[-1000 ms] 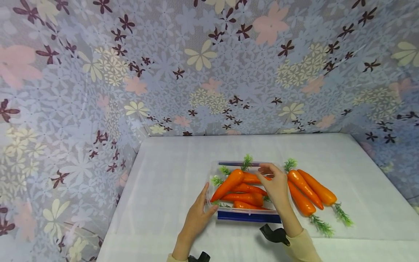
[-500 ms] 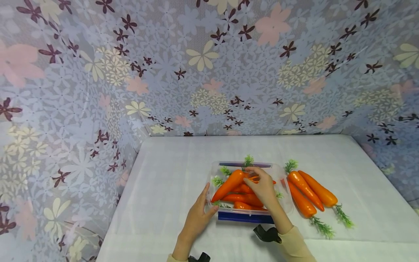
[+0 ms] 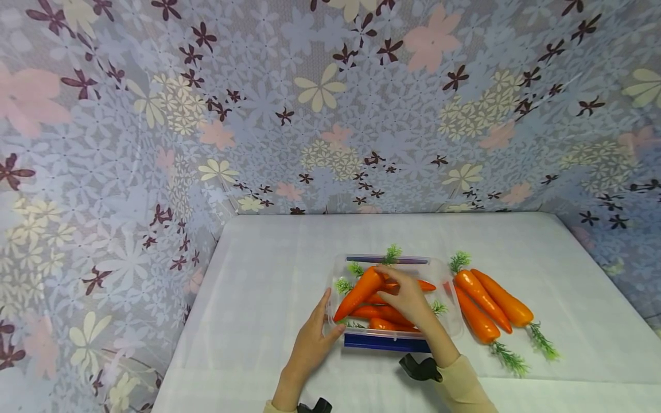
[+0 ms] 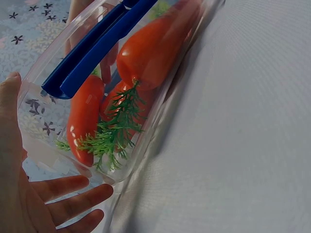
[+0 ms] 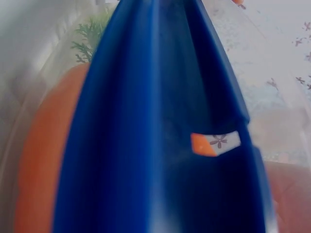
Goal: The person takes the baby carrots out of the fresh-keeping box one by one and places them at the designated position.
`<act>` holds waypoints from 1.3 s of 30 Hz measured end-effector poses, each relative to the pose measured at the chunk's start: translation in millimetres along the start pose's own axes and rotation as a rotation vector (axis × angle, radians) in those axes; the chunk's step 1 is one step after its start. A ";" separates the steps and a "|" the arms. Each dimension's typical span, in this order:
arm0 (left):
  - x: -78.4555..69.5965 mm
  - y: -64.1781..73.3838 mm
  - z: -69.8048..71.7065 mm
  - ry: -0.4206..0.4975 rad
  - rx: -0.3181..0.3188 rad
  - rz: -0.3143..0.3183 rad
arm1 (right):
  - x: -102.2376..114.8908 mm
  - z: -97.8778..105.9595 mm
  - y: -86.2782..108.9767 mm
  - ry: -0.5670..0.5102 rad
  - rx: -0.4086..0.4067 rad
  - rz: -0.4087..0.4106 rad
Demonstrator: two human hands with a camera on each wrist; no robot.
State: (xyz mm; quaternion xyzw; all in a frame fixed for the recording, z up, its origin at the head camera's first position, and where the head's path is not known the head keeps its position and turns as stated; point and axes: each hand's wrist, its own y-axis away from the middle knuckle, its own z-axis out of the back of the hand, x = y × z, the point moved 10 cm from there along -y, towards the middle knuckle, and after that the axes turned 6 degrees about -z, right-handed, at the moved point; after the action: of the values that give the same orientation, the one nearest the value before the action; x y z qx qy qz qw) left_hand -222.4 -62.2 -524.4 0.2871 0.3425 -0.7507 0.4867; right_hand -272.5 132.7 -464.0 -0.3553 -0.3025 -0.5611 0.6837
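At the far left, a floral cloth (image 3: pixel 103 229) rises beside the pale table (image 3: pixel 248 275). Next comes your left hand (image 3: pixel 310 341), with a black device (image 3: pixel 316 405) at its wrist. Its fingers are spread and extended along the left end of the clear box (image 3: pixel 450 318), the thumb at the near corner; it is not curled round anything.

In the box, a thick orange carrot (image 3: pixel 358 295) slants across the top of the pile, its narrow tip toward you and to the left, its broad end up and to the right. More carrots (image 3: pixel 379 312) lie beneath and beside it, with green tufts (image 3: pixel 343 285) along the left side. A blue latch (image 3: pixel 384 343) hangs at the near wall.

Farther right, your right hand (image 3: pixel 408 295) reaches into the box from above, thumb and fingers parted at the broad end of the slanting carrot. You cannot tell whether they pinch it; the latch blocks the right wrist view.

Just beyond the box's right end, three loose carrots (image 3: pixel 481 295) lie side by side on the table, the middle one's leaves pointing away from you, the outer two's toward you.
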 end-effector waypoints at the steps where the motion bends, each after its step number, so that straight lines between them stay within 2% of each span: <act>1: 0.2 0.0 0.0 0.002 -0.001 0.002 | 1.0 -1.6 0.1 -0.002 0.015 0.009; 11: 2.7 -0.3 -1.3 -0.008 0.002 0.020 | 0.2 -5.9 0.6 -0.014 0.050 -0.007; 17: 0.8 0.4 -0.4 -0.014 -0.003 0.012 | 1.3 -9.2 2.5 0.070 0.073 0.023; 26: -1.4 0.3 0.4 -0.002 -0.001 0.005 | -3.3 -9.9 3.8 0.099 0.081 0.000; 32: -1.3 -1.2 0.0 0.003 0.006 0.009 | -3.6 -8.1 4.5 0.042 0.086 -0.016; 39: -0.4 -1.1 -1.4 0.006 0.015 0.009 | -0.7 5.8 6.8 -0.018 0.022 -0.018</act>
State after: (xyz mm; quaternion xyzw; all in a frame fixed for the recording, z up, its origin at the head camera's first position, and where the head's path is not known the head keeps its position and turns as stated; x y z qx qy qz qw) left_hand -223.2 -60.6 -524.7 0.2943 0.3368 -0.7502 0.4869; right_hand -266.1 138.6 -462.3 -0.3504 -0.3178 -0.5606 0.6797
